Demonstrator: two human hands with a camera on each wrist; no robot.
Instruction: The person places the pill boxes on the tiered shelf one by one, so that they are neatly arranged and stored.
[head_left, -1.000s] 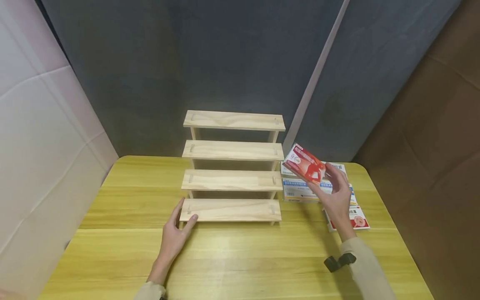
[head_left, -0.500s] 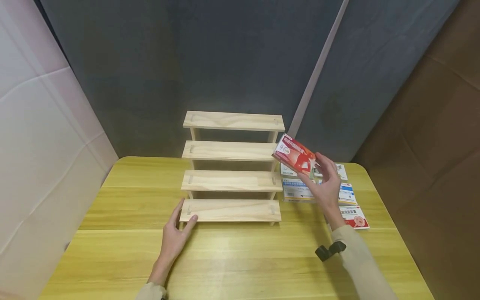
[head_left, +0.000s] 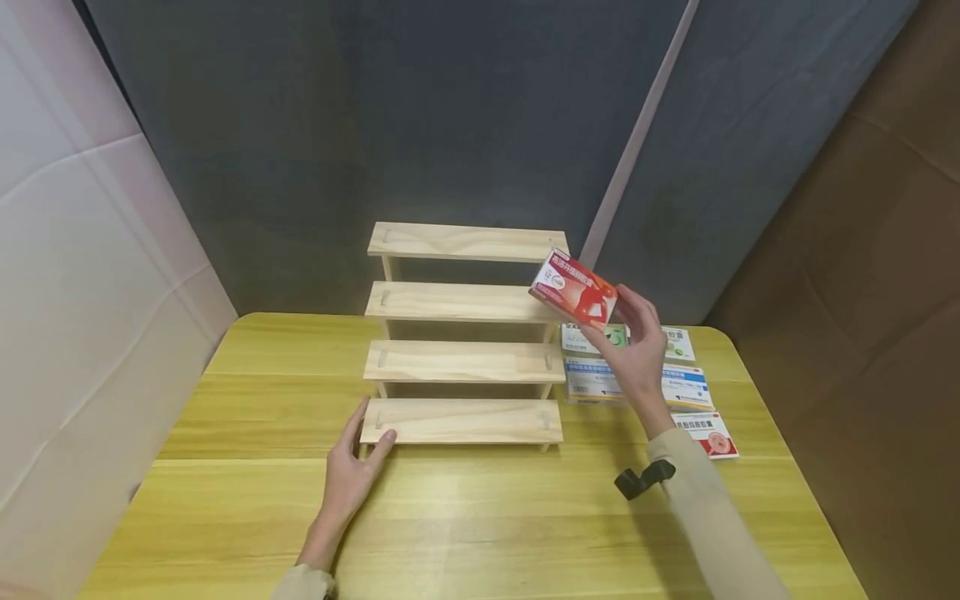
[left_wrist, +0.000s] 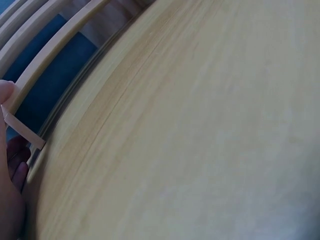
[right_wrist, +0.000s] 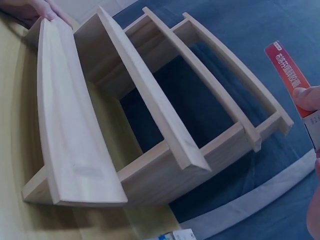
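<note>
A pale wooden stepped display rack (head_left: 461, 421) stands on the table, its shelves rising toward the back. My left hand (head_left: 348, 479) grips the left end of its lowest shelf, thumb on the front edge and fingers along the side; the left wrist view shows those fingers beside the rack's leg. In my right hand (head_left: 637, 354) a red and white medicine box (head_left: 573, 287) is pinched at its right end, raised and tilted. From the head view the box overlaps the right ends of the upper shelves. The right wrist view shows its narrow side (right_wrist: 287, 75), beyond the top shelf.
Right of the rack lie several medicine boxes on the wooden table (head_left: 450, 525): blue and white ones (head_left: 592, 381), white and green ones (head_left: 678, 343) behind, and a white and red one (head_left: 712, 435) in front. A dark cloth (head_left: 450, 108) hangs behind, with side cloths left and right.
My right hand has carried the red medicine box left and farther back, from above the other boxes to the rack's upper right. The left hand and the rack have stayed in place.
</note>
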